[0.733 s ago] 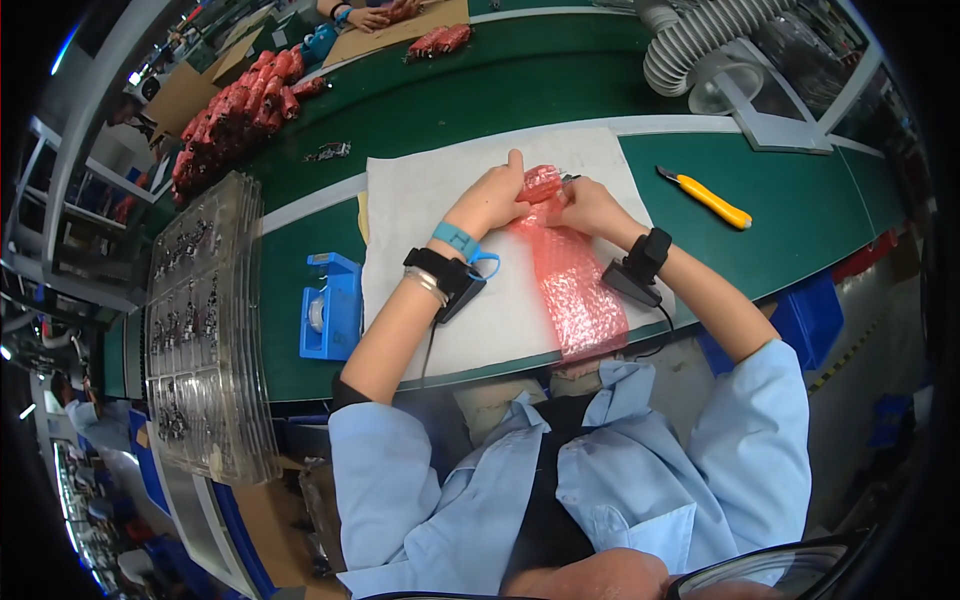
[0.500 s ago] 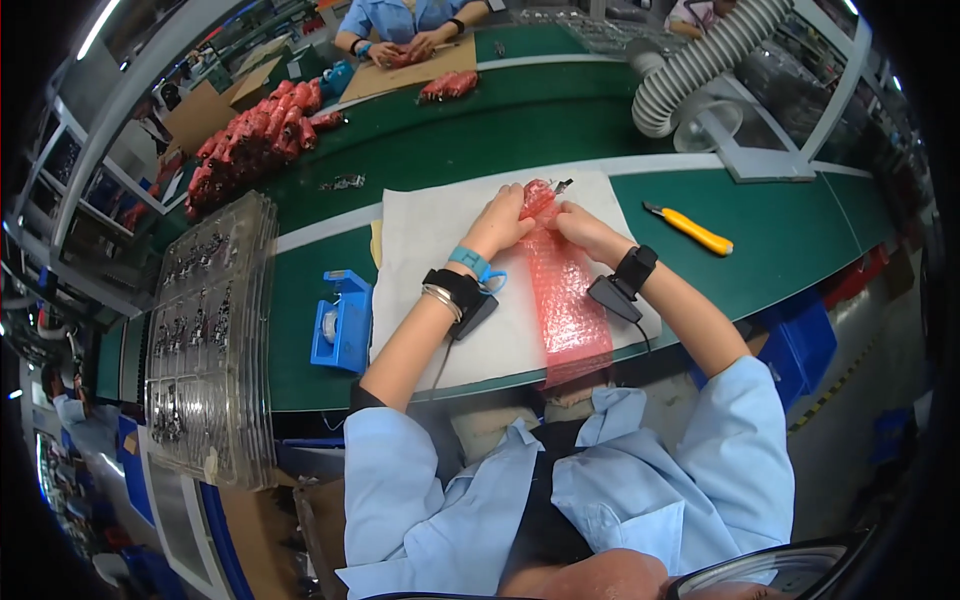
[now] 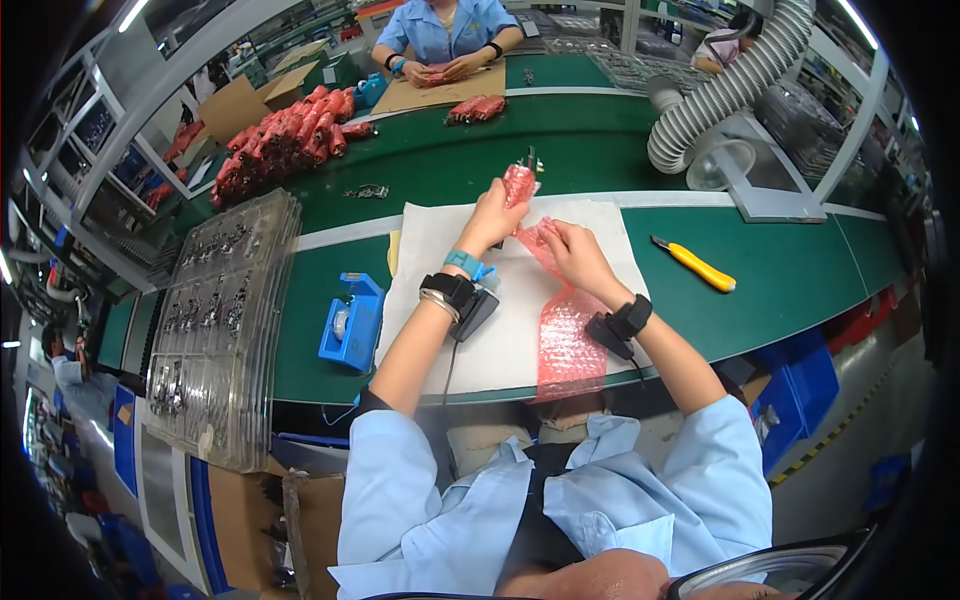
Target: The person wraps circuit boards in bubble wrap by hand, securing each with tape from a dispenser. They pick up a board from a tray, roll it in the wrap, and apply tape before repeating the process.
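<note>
From here I see the left hand (image 3: 490, 214) closed around a pink-wrapped bundle (image 3: 519, 186), long axis pointing away near the white sheet's (image 3: 497, 350) far edge, while the right hand (image 3: 582, 258), just beside it, pinches a bubble-wrap strip (image 3: 572, 340) trailing nearward, its join to the bundle unclear.

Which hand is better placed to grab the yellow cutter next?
Probably the right hand: it is nearer the yellow cutter, though it would have to release the pink bubble wrap. The left hand is farther away and grips the wrapped bundle.
</note>
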Available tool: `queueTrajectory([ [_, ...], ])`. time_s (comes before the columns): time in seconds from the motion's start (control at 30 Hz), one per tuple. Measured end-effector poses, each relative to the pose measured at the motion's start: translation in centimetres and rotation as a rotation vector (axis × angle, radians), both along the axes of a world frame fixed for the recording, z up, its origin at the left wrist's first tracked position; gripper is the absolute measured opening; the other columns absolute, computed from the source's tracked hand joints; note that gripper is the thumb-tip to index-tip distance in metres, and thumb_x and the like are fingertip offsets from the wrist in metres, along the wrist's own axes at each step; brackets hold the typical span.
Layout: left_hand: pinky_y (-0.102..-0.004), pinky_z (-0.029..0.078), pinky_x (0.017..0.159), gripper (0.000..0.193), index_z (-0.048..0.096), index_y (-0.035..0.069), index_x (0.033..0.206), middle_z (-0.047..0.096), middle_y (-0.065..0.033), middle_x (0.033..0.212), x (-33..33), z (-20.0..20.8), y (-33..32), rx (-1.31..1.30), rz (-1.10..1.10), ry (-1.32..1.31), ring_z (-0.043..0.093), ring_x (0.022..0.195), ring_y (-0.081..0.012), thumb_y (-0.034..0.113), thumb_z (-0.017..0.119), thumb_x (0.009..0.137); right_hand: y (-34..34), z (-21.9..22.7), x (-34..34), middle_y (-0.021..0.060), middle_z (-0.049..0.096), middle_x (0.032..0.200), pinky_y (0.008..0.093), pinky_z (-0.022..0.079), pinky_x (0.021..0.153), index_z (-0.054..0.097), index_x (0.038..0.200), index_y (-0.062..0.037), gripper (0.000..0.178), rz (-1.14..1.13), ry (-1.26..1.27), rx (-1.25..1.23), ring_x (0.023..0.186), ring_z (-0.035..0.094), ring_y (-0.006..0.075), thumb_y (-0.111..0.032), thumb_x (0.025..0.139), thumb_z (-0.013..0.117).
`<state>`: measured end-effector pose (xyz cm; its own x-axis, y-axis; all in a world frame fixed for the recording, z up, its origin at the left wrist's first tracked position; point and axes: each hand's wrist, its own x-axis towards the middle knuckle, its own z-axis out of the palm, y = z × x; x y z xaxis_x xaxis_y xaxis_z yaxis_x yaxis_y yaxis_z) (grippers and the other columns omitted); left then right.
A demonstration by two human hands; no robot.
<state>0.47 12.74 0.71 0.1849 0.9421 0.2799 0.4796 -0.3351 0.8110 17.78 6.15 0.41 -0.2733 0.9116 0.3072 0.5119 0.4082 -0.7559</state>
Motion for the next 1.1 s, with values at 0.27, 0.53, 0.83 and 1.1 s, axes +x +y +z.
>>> queueTrajectory([
  [0.27, -0.0361, 0.051, 0.064, 0.035, 0.044, -0.004, 0.102, 0.063, -0.0192, 0.082, 0.6, 0.6, 0.1, 0.038, -0.019, 0.040, 0.065, 0.072, -0.0280, 0.017, 0.062, 0.081, 0.6, 0.2, 0.9, 0.0117, 0.061, 0.067, 0.0290, 0.043, 0.056, 0.064, 0.098, 0.0033, 0.024, 0.078, 0.159, -0.304, 0.060, 0.054, 0.0121, -0.018, 0.094, 0.054],
  [0.53, -0.0400, 0.051, 0.066, 0.034, 0.043, -0.005, 0.101, 0.060, -0.0233, 0.081, -1.2, -2.1, 2.2, 0.530, 0.111, 0.436, 0.065, 0.074, -0.0336, 0.016, 0.062, 0.081, -3.7, 3.2, 0.9, 0.0070, 0.059, 0.063, 0.0252, 0.043, 0.053, 0.067, 0.097, 0.0016, 0.021, 0.072, 0.152, 0.109, 0.056, 0.054, 0.0097, -0.015, 0.090, 0.058],
  [0.83, -0.0281, 0.049, 0.055, 0.021, 0.048, 0.003, 0.100, 0.056, -0.0045, 0.077, -3.8, 3.5, -1.7, -0.352, -0.238, -0.561, 0.058, 0.063, -0.0135, 0.015, 0.060, 0.088, 2.1, 0.0, 2.5, 0.0243, 0.065, 0.097, 0.0370, 0.050, 0.073, 0.061, 0.112, 0.0018, 0.039, 0.219, -0.154, 0.030, 0.086, 0.064, 0.0343, -0.025, 0.083, 0.067],
  [1.1, -0.0235, 0.048, 0.055, 0.019, 0.050, 0.005, 0.101, 0.055, -0.0009, 0.079, -6.1, 0.8, -3.4, -0.535, -0.204, -0.837, 0.057, 0.065, -0.0089, 0.017, 0.059, 0.090, 2.7, 1.2, 1.6, 0.0202, 0.055, 0.101, 0.0382, 0.049, 0.075, 0.059, 0.104, -0.0008, 0.038, 0.370, -0.349, 0.313, 0.084, 0.059, 0.0333, -0.023, 0.078, 0.074],
])
